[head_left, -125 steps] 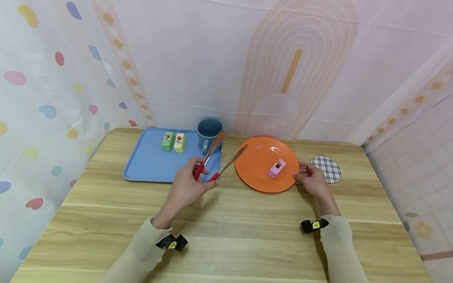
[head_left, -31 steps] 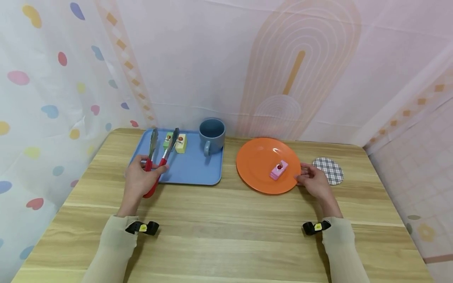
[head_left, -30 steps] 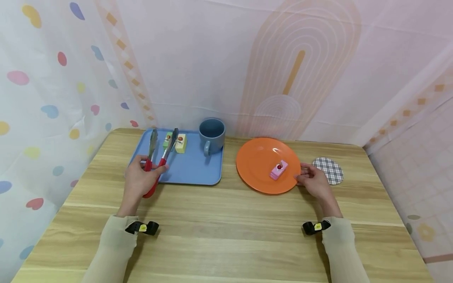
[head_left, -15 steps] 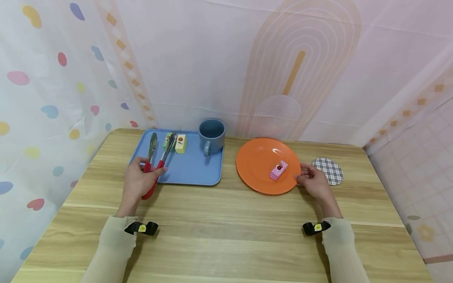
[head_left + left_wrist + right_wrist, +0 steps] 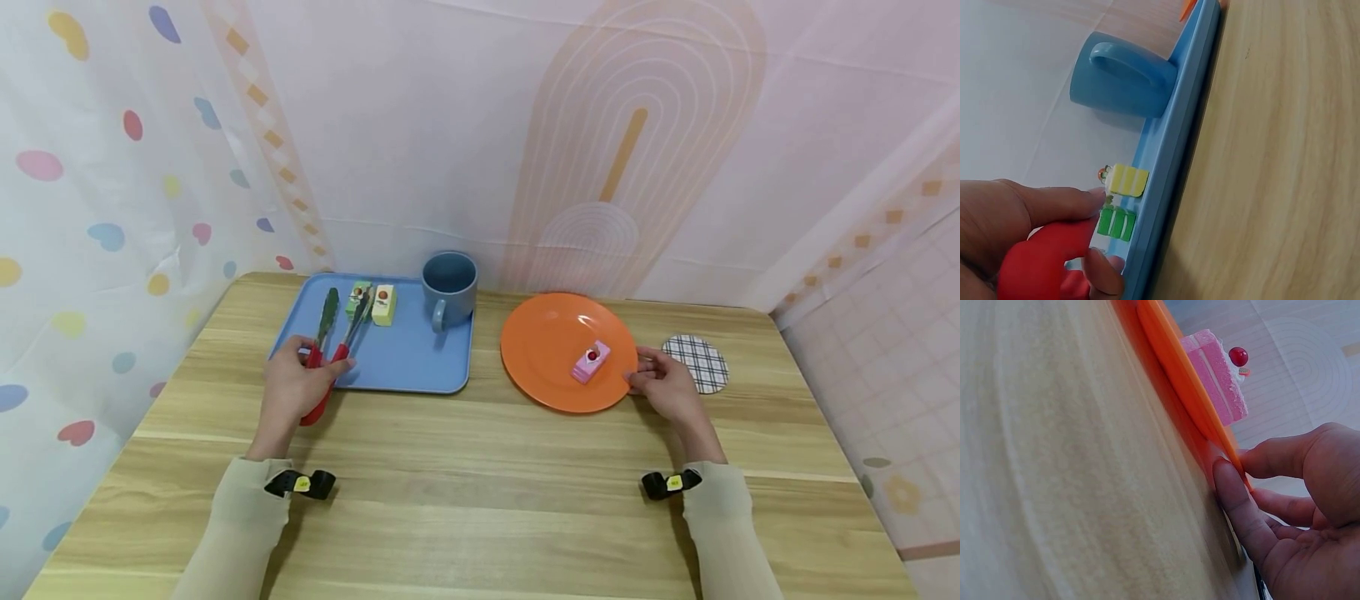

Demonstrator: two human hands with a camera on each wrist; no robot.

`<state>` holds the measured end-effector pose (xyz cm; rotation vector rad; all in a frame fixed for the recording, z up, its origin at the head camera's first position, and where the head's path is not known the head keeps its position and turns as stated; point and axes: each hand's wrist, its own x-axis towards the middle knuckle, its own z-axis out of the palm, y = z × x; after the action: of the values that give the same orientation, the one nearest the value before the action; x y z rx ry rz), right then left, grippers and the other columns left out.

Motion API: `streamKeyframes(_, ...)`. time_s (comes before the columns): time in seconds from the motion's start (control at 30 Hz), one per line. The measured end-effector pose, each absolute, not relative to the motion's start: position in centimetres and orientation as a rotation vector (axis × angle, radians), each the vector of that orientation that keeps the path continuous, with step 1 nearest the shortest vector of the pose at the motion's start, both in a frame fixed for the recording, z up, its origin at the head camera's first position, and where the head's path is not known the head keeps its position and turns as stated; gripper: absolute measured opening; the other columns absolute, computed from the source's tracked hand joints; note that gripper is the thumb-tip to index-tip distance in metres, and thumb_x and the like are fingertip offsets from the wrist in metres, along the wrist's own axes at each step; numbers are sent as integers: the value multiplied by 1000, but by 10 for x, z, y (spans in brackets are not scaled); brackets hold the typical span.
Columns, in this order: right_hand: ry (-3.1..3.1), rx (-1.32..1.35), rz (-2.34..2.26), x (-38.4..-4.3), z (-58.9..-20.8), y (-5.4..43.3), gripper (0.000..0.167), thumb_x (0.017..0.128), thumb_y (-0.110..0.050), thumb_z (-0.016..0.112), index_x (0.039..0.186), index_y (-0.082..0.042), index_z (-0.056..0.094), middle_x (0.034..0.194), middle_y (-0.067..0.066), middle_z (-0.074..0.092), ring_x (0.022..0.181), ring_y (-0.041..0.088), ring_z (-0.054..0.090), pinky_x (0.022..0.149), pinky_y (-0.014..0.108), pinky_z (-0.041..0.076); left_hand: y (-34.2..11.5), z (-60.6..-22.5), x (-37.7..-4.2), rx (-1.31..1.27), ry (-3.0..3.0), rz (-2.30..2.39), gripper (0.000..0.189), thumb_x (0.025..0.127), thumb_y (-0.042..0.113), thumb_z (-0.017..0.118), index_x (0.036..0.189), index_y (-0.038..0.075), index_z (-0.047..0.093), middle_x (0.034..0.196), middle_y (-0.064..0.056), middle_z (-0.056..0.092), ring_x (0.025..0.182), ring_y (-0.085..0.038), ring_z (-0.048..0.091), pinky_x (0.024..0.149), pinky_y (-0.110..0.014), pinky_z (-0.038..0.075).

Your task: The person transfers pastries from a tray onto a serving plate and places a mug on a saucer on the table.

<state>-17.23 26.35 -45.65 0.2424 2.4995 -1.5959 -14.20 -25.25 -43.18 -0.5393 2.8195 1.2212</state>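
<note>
My left hand (image 5: 294, 385) holds red-handled metal tongs (image 5: 327, 354) with their arms spread. One tongs tip is left of a green toy cake slice (image 5: 352, 307); the other overlaps that slice's right side, beside a yellow toy cake slice (image 5: 384, 307). Whether the tips touch the green slice I cannot tell. Both slices stand on a blue tray (image 5: 405, 367). My right hand (image 5: 663, 385) pinches the right rim of an orange plate (image 5: 543, 358), thumb and fingers at its edge in the right wrist view. On the plate lies a pink toy cake slice (image 5: 1216, 378) with a red cherry.
A blue mug (image 5: 450, 292) stands at the tray's right end, handle toward me. Right of the plate lies a checked round coaster (image 5: 701, 364), partly behind my right hand. A patterned cloth (image 5: 420, 125) hangs behind the wooden table (image 5: 480, 492).
Since the earliest frame, my left hand has carried the tongs leftward from between mug and plate to the green slice. Lately their tips have dropped slightly. My right hand stays at the plate.
</note>
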Motion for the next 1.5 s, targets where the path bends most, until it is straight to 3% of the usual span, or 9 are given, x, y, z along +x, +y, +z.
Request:
streamKeyframes(0.23,2503,251,-1583,-172,-456,263,57,99,-7,65,152,-2,43,125,18,58,93,7,62,79,21,59,-254,-432,-142,-502,2842,1194,75,91,38,77,141,-7,44,131,-33,52,106,-43,55,80,-50,59)
streamKeyframes(0.6,2489,262,-1594,-173,-456,263,58,99,-7,65,152,-1,43,125,18,57,92,7,62,79,20,59,-254,-433,-141,-477,2865,1163,69,89,35,79,136,-6,50,123,-31,57,100,-39,58,69,-34,55)
streamKeyframes(0.8,2494,265,-1580,-172,-455,263,59,99,-7,66,152,-2,43,126,18,57,94,9,60,79,20,59,-254,-433,-141,-464,2884,1128,66,88,34,79,134,-7,51,116,-29,57,100,-39,55,67,-34,53)
streamKeyframes(1.07,2505,262,-1567,-172,-455,263,58,99,-8,66,152,-2,44,125,17,57,94,9,59,78,19,58,-255,-435,-141,-450,2883,1114,65,90,33,78,133,-8,52,117,-32,56,101,-41,52,66,-35,51)
streamKeyframes(1.5,2496,250,-1588,-172,-456,263,58,99,-7,65,152,-1,43,123,16,56,93,7,59,78,20,59,-254,-434,-141,-417,2919,1121,56,92,28,75,131,-7,56,120,-33,60,95,-39,60,63,-31,52)
